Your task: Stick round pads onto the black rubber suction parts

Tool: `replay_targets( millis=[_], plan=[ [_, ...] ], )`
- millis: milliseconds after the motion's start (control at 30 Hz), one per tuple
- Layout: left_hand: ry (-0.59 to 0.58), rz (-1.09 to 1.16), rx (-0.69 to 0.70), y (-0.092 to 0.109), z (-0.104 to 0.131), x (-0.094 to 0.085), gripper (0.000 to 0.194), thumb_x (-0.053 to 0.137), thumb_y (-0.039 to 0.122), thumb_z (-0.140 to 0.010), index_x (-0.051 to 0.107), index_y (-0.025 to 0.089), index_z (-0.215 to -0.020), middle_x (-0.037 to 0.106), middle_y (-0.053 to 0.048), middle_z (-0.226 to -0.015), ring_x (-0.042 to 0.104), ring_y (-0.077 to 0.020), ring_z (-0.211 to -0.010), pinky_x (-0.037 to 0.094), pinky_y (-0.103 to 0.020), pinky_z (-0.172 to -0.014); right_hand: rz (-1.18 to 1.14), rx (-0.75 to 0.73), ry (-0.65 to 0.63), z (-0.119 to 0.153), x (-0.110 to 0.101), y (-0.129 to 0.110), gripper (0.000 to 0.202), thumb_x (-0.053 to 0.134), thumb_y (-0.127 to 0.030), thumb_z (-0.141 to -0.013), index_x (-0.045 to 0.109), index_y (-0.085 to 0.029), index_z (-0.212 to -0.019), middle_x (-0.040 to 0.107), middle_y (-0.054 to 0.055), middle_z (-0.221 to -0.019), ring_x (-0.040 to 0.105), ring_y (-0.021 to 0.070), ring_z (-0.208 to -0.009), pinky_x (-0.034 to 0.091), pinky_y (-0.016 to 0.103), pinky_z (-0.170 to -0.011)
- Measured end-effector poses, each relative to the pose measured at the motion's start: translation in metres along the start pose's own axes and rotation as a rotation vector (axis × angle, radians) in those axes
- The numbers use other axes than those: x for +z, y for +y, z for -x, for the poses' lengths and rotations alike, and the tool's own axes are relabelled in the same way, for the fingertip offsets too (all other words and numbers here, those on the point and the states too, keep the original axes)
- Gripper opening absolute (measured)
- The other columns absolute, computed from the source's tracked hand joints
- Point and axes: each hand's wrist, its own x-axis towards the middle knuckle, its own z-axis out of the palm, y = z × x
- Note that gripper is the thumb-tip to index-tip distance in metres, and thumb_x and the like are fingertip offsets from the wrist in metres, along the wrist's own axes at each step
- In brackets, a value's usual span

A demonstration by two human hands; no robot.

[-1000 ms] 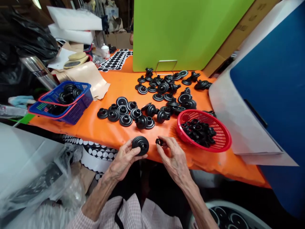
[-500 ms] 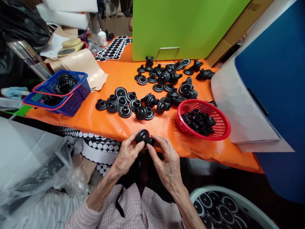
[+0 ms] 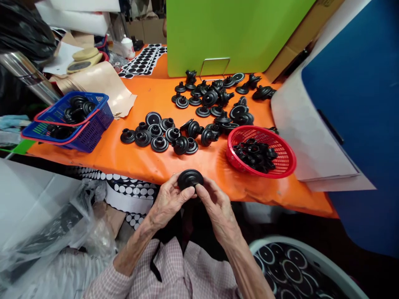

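A big blue board (image 3: pixel 358 104) fills the right side, and its top and right edge are cut off. A green board (image 3: pixel 230 33) stands at the back. The orange surface (image 3: pixel 149 164) holds many black rubber parts (image 3: pixel 174 135) in loose groups. On the left a blue basket (image 3: pixel 67 122) holds more black parts, partly hidden by its wall. A red basket (image 3: pixel 282 164) sits on the right with a dark heap of small pieces, too tangled to tell apart. At the near edge of the surface both hands meet on one round black rubber cap (image 3: pixel 190 178). The left hand (image 3: pixel 168 203) grips its left side with closed fingers. The right hand (image 3: pixel 218 209) pinches its right side. The cap's underside is hidden by the fingers.
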Motion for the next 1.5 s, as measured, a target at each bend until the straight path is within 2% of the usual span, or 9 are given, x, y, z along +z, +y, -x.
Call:
replay_targets(
  millis=[333, 533, 767, 1000, 1100, 1167, 1267, 1367, 1500],
  plan=[
    [-0.023, -0.155, 0.061, -0.005, -0.003, -0.008, 0.033, 0.064, 0.032, -0.083, 0.06, 0.02, -0.114, 0.065, -0.007, -0.115, 0.064, -0.0203, -0.101, 0.05, -0.029, -0.091, -0.061, 0.031, 0.009, -0.003, 0.009, 0.008, 0.035, 0.055, -0.052, -0.086, 0.059, -0.02, -0.102, 0.069, 0.005, -0.1, 0.066, 0.0192, -0.093, 0.054, 0.03, -0.081],
    [-0.065, -0.185, 0.148, 0.008, -0.013, -0.007, 0.038, 0.064, 0.032, -0.084, 0.056, 0.019, -0.119, 0.063, -0.008, -0.12, 0.061, -0.021, -0.109, 0.046, -0.031, -0.098, -0.151, -0.029, -0.006, -0.015, 0.009, -0.007, 0.04, 0.059, -0.053, -0.083, 0.06, -0.022, -0.107, 0.069, 0.006, -0.11, 0.064, 0.0211, -0.103, 0.053, 0.033, -0.088],
    [-0.04, -0.199, 0.192, 0.005, -0.013, -0.009, 0.04, 0.06, 0.034, -0.086, 0.053, 0.013, -0.12, 0.065, -0.01, -0.112, 0.064, -0.0183, -0.099, 0.049, -0.031, -0.094, -0.173, 0.01, 0.053, -0.018, 0.016, -0.007, 0.038, 0.065, -0.053, -0.077, 0.06, -0.021, -0.096, 0.069, 0.003, -0.096, 0.064, 0.02, -0.093, 0.052, 0.031, -0.083],
    [0.033, -0.241, 0.151, 0.015, -0.024, -0.015, 0.045, 0.056, 0.042, -0.087, 0.058, 0.013, -0.121, 0.066, -0.009, -0.112, 0.062, -0.0182, -0.101, 0.048, -0.031, -0.094, -0.244, 0.024, -0.06, -0.032, 0.021, -0.007, 0.044, 0.057, -0.058, -0.081, 0.065, -0.019, -0.1, 0.07, 0.006, -0.1, 0.064, 0.0214, -0.094, 0.05, 0.034, -0.086],
    [0.158, -0.456, 0.16, 0.023, -0.031, -0.033, 0.052, 0.054, 0.047, -0.087, 0.056, 0.014, -0.126, 0.066, -0.009, -0.103, 0.064, -0.0156, -0.082, 0.052, -0.031, -0.08, -0.21, 0.085, 0.059, -0.041, 0.017, -0.011, 0.049, 0.071, -0.055, -0.068, 0.065, -0.016, -0.099, 0.071, 0.007, -0.1, 0.065, 0.023, -0.095, 0.05, 0.034, -0.085],
    [0.432, -0.669, 0.283, 0.033, -0.042, -0.058, 0.051, 0.053, 0.047, -0.086, 0.057, 0.013, -0.124, 0.064, -0.01, -0.1, 0.063, -0.0175, -0.083, 0.052, -0.033, -0.08, -0.145, 0.09, 0.187, -0.054, 0.009, -0.01, 0.057, 0.072, -0.057, -0.064, 0.063, -0.015, -0.101, 0.071, 0.008, -0.096, 0.065, 0.0243, -0.092, 0.051, 0.036, -0.082],
    [0.831, -0.975, 0.469, 0.054, -0.067, -0.105, 0.053, 0.053, 0.044, -0.084, 0.055, 0.012, -0.126, 0.056, -0.015, -0.118, 0.053, -0.0261, -0.115, 0.039, -0.042, -0.103, -0.003, 0.037, 0.315, -0.081, -0.001, -0.002, 0.073, 0.07, -0.062, -0.061, 0.054, -0.015, -0.115, 0.069, 0.008, -0.09, 0.066, 0.0255, -0.086, 0.052, 0.038, -0.078],
    [0.838, -1.07, 0.386, 0.066, -0.094, -0.138, 0.065, 0.053, 0.049, -0.083, 0.047, 0.012, -0.135, 0.046, -0.019, -0.134, 0.041, -0.0302, -0.131, 0.031, -0.045, -0.11, 0.148, -0.029, 0.319, -0.104, -0.005, 0.008, 0.07, 0.061, -0.067, -0.065, 0.054, -0.016, -0.113, 0.067, 0.011, -0.097, 0.064, 0.028, -0.09, 0.05, 0.043, -0.082],
    [0.771, -1.062, 0.345, 0.054, -0.119, -0.137, 0.062, 0.05, 0.051, -0.084, 0.052, 0.01, -0.131, 0.043, -0.02, -0.135, 0.039, -0.0318, -0.132, 0.028, -0.044, -0.111, 0.4, -0.153, 0.426, -0.119, -0.003, 0.021, 0.068, 0.043, -0.072, -0.073, 0.061, -0.014, -0.104, 0.063, 0.016, -0.104, 0.057, 0.0328, -0.104, 0.043, 0.048, -0.092]
  ],
)
